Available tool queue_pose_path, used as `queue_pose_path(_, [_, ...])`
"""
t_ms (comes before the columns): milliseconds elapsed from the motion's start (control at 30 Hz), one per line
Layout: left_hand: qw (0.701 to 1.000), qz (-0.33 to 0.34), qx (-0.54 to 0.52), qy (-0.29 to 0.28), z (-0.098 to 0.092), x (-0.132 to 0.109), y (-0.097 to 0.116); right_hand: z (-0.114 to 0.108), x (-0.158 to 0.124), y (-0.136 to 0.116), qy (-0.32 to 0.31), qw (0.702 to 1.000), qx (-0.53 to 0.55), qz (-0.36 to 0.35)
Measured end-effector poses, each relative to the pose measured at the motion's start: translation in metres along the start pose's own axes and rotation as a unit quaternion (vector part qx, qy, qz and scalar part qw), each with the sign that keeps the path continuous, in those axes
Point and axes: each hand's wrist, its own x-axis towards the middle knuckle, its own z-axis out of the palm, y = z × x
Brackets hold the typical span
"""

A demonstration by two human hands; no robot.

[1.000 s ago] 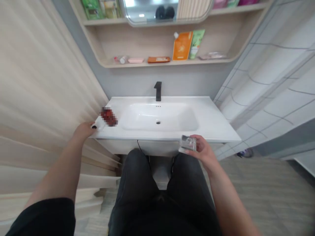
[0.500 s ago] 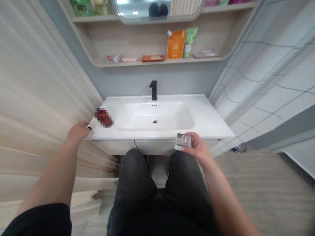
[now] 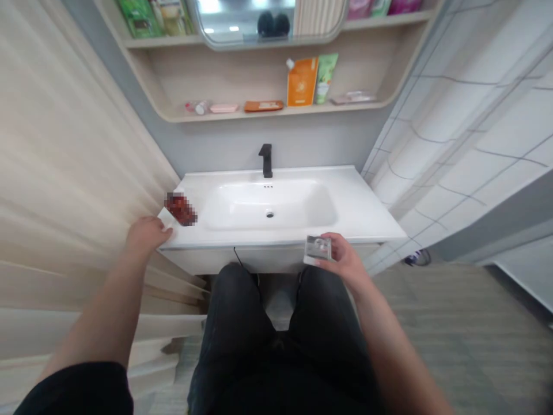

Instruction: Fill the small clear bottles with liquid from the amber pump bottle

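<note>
My right hand [image 3: 343,256] grips a small clear box [image 3: 318,248] by its right side, over the front edge of the white washbasin counter [image 3: 367,213]. Its contents are too small to make out. At the counter's left end is my left hand [image 3: 149,232], with its fingers drawn together and palm down. What they hold, if anything, is hidden. Just beyond those fingers lies a flat white piece [image 3: 166,217]. Beside that piece sits a dark red item [image 3: 181,208], blurred into blocks so its kind cannot be told.
A black faucet [image 3: 266,161] stands behind the sunken basin [image 3: 242,207]. Above hangs a shelf [image 3: 207,117] holding an orange pouch [image 3: 301,83], a green tube [image 3: 326,78] and small items, under a mirror [image 3: 246,23]. A pale curtain [image 3: 86,173] borders the left side.
My left hand has shifted right, onto the counter's corner, and its fingers have closed over where a small black thing showed. My right hand keeps the clear box nearly in place.
</note>
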Motion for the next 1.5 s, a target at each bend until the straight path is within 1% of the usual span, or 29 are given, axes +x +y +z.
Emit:
queue_pose_path(67, [0.999, -0.004, 0.047, 0.016, -0.010, -0.011, -0.003, -0.001, -0.001, 0.002, 0.003, 1.000, 0.000, -0.002])
queue_pose_path(100, [0.997, -0.016, 0.060, 0.036, -0.015, -0.019, -0.004, -0.001, -0.002, 0.002, 0.004, 1.000, 0.000, -0.003])
queue_pose_path(133, [0.995, -0.044, 0.044, 0.072, -0.020, -0.030, -0.005, -0.001, -0.002, 0.001, 0.005, 1.000, 0.002, -0.003])
queue_pose_path(167, [0.992, -0.074, 0.006, 0.104, -0.025, -0.043, -0.003, 0.000, -0.003, -0.001, 0.005, 1.000, 0.004, -0.004])
queue_pose_path(200, [0.984, -0.107, -0.043, 0.134, -0.028, -0.059, 0.002, 0.001, -0.004, -0.003, 0.003, 1.000, 0.008, -0.004])
queue_pose_path(233, [0.974, -0.135, -0.104, 0.149, -0.030, -0.075, 0.010, 0.003, -0.005, -0.005, -0.001, 1.000, 0.013, -0.004])
queue_pose_path(267, [0.961, -0.143, -0.190, 0.141, -0.030, -0.092, 0.023, 0.006, -0.005, -0.007, -0.005, 1.000, 0.019, -0.003])
queue_pose_path(300, [0.938, -0.129, -0.299, 0.118, -0.030, -0.110, 0.039, 0.009, -0.006, -0.009, -0.010, 1.000, 0.025, -0.003])
queue_pose_path(333, [0.904, -0.103, -0.405, 0.090, -0.030, -0.127, 0.058, 0.013, -0.006, -0.010, -0.015, 0.999, 0.030, -0.003])
queue_pose_path(367, [0.874, -0.069, -0.478, 0.044, -0.029, -0.142, 0.080, 0.018, -0.007, -0.010, -0.020, 0.999, 0.034, -0.003])
queue_pose_path(400, [0.859, -0.038, -0.510, 0.016, -0.029, -0.156, 0.103, 0.023, -0.007, -0.010, -0.024, 0.999, 0.036, -0.002])
queue_pose_path(433, [0.857, -0.003, -0.515, -0.011, -0.030, -0.169, 0.126, 0.028, -0.008, -0.010, -0.030, 0.999, 0.036, -0.002])
queue_pose_path(500, [0.859, 0.072, -0.500, -0.088, -0.035, -0.187, 0.168, 0.039, -0.010, -0.008, -0.041, 0.999, 0.027, -0.005])
queue_pose_path(567, [0.850, 0.122, -0.498, -0.117, -0.043, -0.197, 0.202, 0.050, -0.014, -0.006, -0.048, 0.999, 0.004, -0.017])
queue_pose_path(633, [0.849, 0.162, -0.488, -0.123, -0.051, -0.202, 0.226, 0.058, -0.020, -0.005, -0.054, 0.998, -0.026, -0.033])
queue_pose_path(700, [0.855, 0.194, -0.464, -0.126, -0.059, -0.206, 0.241, 0.063, -0.027, -0.006, -0.059, 0.997, -0.042, -0.041])
queue_pose_path(800, [0.871, 0.225, -0.416, -0.132, -0.067, -0.211, 0.255, 0.067, -0.039, -0.008, -0.070, 0.996, -0.040, -0.042])
queue_pose_path(967, [0.894, 0.265, -0.334, -0.135, -0.079, -0.221, 0.268, 0.068, -0.052, -0.012, -0.079, 0.994, -0.052, -0.052])
queue_pose_path(1067, [0.899, 0.290, -0.283, -0.164, -0.084, -0.225, 0.279, 0.073, -0.055, -0.014, -0.087, 0.993, -0.059, -0.056])
queue_pose_path(1133, [0.897, 0.321, -0.250, -0.174, -0.084, -0.228, 0.288, 0.079, -0.058, -0.016, -0.095, 0.991, -0.063, -0.062])
queue_pose_path(1233, [0.890, 0.377, -0.200, -0.157, -0.075, -0.233, 0.297, 0.086, -0.062, -0.022, -0.096, 0.991, -0.070, -0.068])
queue_pose_path(1300, [0.889, 0.386, -0.197, -0.150, -0.065, -0.236, 0.298, 0.088, -0.065, -0.026, -0.084, 0.991, -0.076, -0.070])
queue_pose_path(1400, [0.883, 0.361, -0.260, -0.150, -0.048, -0.241, 0.293, 0.086, -0.066, -0.029, -0.069, 0.990, -0.088, -0.086])
queue_pose_path(1433, [0.876, 0.352, -0.294, -0.150, -0.042, -0.243, 0.290, 0.085, -0.066, -0.029, -0.068, 0.989, -0.090, -0.092])
queue_pose_path(1500, [0.849, 0.349, -0.363, -0.156, -0.033, -0.246, 0.284, 0.082, -0.066, -0.029, -0.074, 0.988, -0.092, -0.098])
